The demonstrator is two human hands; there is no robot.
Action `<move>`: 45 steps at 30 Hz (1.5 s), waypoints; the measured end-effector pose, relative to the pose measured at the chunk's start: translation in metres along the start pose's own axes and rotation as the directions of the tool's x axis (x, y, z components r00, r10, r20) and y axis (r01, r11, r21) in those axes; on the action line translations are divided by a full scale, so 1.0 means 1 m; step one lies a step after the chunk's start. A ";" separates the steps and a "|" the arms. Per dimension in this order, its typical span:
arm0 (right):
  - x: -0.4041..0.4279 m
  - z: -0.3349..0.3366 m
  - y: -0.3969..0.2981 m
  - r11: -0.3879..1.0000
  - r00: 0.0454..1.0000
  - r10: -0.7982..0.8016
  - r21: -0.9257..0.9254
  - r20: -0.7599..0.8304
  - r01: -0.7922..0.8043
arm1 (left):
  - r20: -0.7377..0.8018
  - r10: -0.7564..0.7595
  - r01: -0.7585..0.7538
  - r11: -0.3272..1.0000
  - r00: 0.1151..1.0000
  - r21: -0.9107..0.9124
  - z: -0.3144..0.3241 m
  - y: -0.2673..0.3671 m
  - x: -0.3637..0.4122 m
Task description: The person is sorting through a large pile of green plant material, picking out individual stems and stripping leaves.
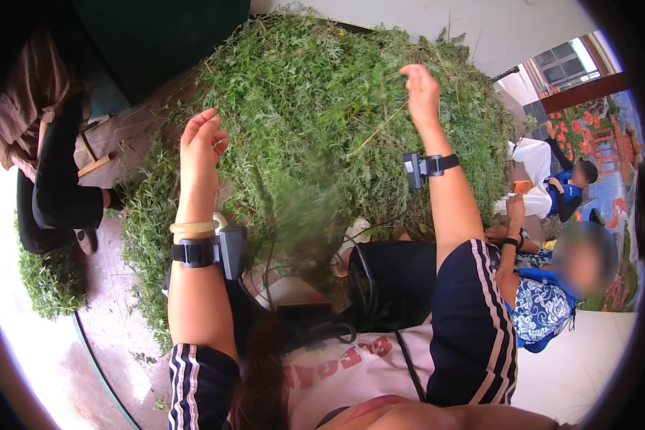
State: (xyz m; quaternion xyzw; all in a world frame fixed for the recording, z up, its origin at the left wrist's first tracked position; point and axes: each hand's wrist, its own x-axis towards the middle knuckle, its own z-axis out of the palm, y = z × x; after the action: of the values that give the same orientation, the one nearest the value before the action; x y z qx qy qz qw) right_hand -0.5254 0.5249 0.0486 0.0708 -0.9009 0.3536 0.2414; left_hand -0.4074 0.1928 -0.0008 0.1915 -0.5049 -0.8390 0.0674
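A large heap of cut leafy green plants (301, 91) fills the floor before me. Over its left part is my left hand (201, 145), raised, with fingers loosely bent and apart and nothing in them. My right hand (423, 94) is raised above the heap's right side, its fingers bent inward. A thin pale stalk (379, 129) runs from beside its palm down to the left; whether the hand grips it cannot be told. Between my forearms, a motion-blurred bunch of greenery (309, 207) shows above my lap. Both wrists carry strapped grey devices, the left also a pale bangle (193, 228).
At left sits a person in black trousers (59, 188), near a wooden stool leg (94, 165) and more cut plants (51, 279). On the right, a person in a blue patterned top (543, 306) sits close to my elbow; another (567, 188) is beyond. Black cables (368, 269) cross my lap.
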 end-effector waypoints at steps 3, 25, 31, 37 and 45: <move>0.018 -0.041 -0.043 0.920 0.995 0.090 0.386 -0.048 -0.064 | 0.011 -0.003 0.004 0.999 1.000 -0.033 -0.001 0.004 -0.001; -0.335 -0.271 0.044 0.503 0.617 0.744 -0.823 0.257 -0.263 | 0.019 -0.060 0.060 0.997 0.998 0.038 -0.007 0.005 -0.007; -0.356 -0.270 0.062 0.492 0.352 0.864 -0.757 0.361 -0.430 | 0.071 -0.008 0.006 1.000 0.997 0.026 0.003 0.003 -0.009; -0.164 -0.189 0.014 0.911 0.773 0.405 -0.284 0.489 -0.298 | 0.065 0.031 -0.032 0.999 0.997 0.017 0.012 0.002 -0.006; -0.076 0.085 0.025 0.991 0.396 0.094 -0.125 0.914 0.054 | 0.021 0.099 -0.100 0.988 0.995 0.118 0.003 0.003 0.003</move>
State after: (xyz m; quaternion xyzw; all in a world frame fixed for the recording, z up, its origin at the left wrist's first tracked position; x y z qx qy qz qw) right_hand -0.4993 0.4837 -0.0570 0.2263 -0.9074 0.1981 -0.2935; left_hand -0.4112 0.1928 0.0018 0.1635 -0.5633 -0.8044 0.0939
